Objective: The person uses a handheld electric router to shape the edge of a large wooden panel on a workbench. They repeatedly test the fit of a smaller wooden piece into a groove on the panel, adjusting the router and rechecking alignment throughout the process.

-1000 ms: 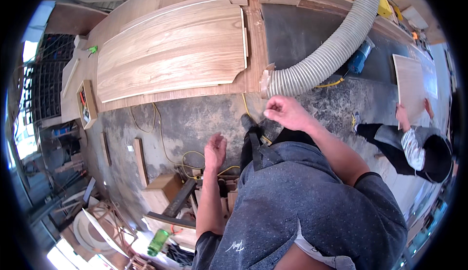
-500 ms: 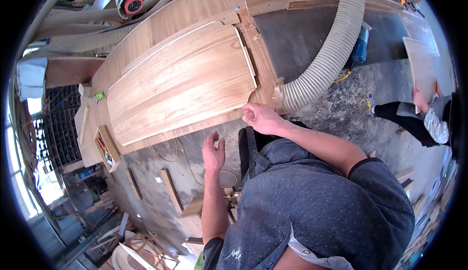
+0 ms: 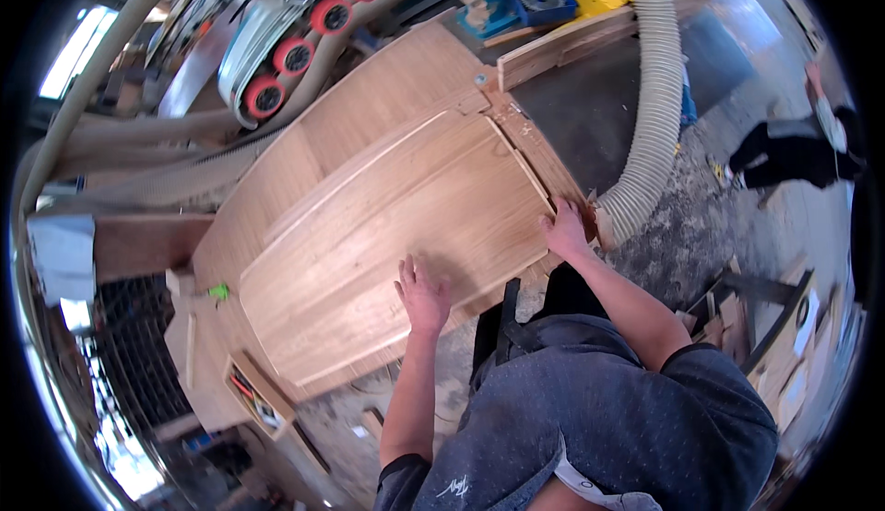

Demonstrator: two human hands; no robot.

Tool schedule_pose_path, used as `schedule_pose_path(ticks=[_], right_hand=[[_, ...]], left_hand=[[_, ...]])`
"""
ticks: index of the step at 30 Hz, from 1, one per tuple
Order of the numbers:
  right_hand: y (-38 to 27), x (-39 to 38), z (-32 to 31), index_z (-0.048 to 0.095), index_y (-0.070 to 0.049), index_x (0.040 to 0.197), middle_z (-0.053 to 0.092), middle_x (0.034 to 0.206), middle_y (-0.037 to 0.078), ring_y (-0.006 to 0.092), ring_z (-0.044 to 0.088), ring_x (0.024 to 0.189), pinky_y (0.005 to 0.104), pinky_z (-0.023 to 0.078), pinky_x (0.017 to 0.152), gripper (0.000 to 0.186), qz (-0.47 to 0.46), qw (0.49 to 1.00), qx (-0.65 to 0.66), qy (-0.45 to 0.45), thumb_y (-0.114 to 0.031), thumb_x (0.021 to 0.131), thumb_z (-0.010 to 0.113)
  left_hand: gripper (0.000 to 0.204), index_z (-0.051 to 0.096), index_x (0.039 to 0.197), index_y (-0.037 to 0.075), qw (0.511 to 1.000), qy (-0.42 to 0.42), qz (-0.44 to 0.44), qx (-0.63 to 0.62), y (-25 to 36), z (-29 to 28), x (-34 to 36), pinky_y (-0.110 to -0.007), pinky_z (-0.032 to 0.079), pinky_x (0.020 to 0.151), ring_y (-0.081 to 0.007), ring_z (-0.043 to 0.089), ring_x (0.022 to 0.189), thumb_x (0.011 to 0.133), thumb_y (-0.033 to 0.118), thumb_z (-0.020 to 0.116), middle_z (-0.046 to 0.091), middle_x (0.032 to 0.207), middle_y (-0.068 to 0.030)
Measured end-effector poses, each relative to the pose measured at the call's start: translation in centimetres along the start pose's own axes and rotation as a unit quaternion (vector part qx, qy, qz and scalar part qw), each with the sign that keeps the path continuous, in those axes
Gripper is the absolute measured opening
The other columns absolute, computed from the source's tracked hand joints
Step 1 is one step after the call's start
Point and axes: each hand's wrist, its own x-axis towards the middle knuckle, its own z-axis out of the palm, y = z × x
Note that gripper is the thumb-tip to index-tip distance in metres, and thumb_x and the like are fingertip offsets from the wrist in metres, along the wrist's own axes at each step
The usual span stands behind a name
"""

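Observation:
A large light-brown wooden panel [image 3: 369, 243] with a thin pale rim and notched corners lies across a wooden worktable [image 3: 369, 96]. My left hand [image 3: 426, 301] is over the panel near its front edge, fingers spread and holding nothing. Whether its palm touches the wood I cannot tell. At the panel's right end my right hand [image 3: 566, 232] rests by the near corner, fingers apart at the edge. Its fingertips lie beside the slot between the panel and the table's right-hand rail [image 3: 535, 142].
A ribbed grey hose [image 3: 650, 105] comes down to the table's right corner. Inline skates [image 3: 295, 50] with red wheels stand behind. A small wooden box [image 3: 258, 396] of tools sits at the left end, near a green clamp-like piece [image 3: 218, 291]. Another person [image 3: 793, 156] stands far right.
My left hand has moved forward from beside the table to above the panel. My right hand has shifted onto the panel's near right corner. The view has turned and tilted.

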Motion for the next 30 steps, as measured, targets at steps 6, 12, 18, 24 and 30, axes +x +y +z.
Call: schedule_pose_path(ticks=[6,12,18,24,30], right_hand=[[0.0,-1.0,1.4,0.054,-0.005,0.142,0.058,0.139,0.023,0.0424,0.055,0.129,0.049,0.046,0.109,0.05,0.072,0.994,0.072,0.025,-0.021,0.097,0.066],[-0.6,-1.7,2.8,0.056,-0.013,0.141,0.059,0.139,0.022,0.0418,0.057,0.127,0.0496,0.048,0.106,0.046,0.118,0.982,0.133,0.065,-0.026,0.098,0.065],[-0.3,-1.7,4.9,0.059,-0.015,0.139,0.058,0.137,0.023,0.0421,0.058,0.123,0.0494,0.05,0.103,0.045,0.121,0.979,0.12,0.114,-0.029,0.096,0.065],[-0.1,-1.7,5.7,0.064,-0.012,0.131,0.06,0.122,0.019,0.0399,0.059,0.114,0.0487,0.051,0.097,0.041,0.044,0.972,0.106,0.203,-0.027,0.092,0.07],[-1.4,-1.9,4.8,0.068,-0.012,0.124,0.062,0.119,0.014,0.0353,0.06,0.113,0.0466,0.053,0.093,0.036,0.04,0.963,0.139,0.228,-0.026,0.09,0.072]], left_hand=[[0.072,0.043,0.151,0.001,0.986,-0.108,0.123,0.027,1.7,-0.2,6.0,-0.069,0.022,0.12,-0.0433,0.025,0.153,0.091,0.027,0.073,0.036,0.16,-0.0218],[0.071,0.042,0.151,0.001,0.959,-0.127,0.245,0.068,6.3,1.2,12.0,-0.069,0.022,0.12,-0.0415,0.027,0.153,0.093,0.029,0.071,0.036,0.161,-0.0207],[0.074,0.041,0.153,0.004,0.928,-0.12,0.334,0.116,9.7,4.1,17.8,-0.068,0.024,0.119,-0.0399,0.029,0.152,0.093,0.035,0.072,0.037,0.16,-0.0184],[0.082,0.045,0.151,0.006,0.887,-0.109,0.424,0.146,12.5,6.5,23.6,-0.07,0.018,0.12,-0.0386,0.03,0.152,0.088,0.049,0.075,0.039,0.16,-0.0166],[0.086,0.063,0.132,0.006,0.811,-0.159,0.543,0.147,14.6,5.6,29.2,-0.063,0.02,0.121,-0.0305,0.049,0.135,0.075,0.069,0.077,0.058,0.136,-0.013]])
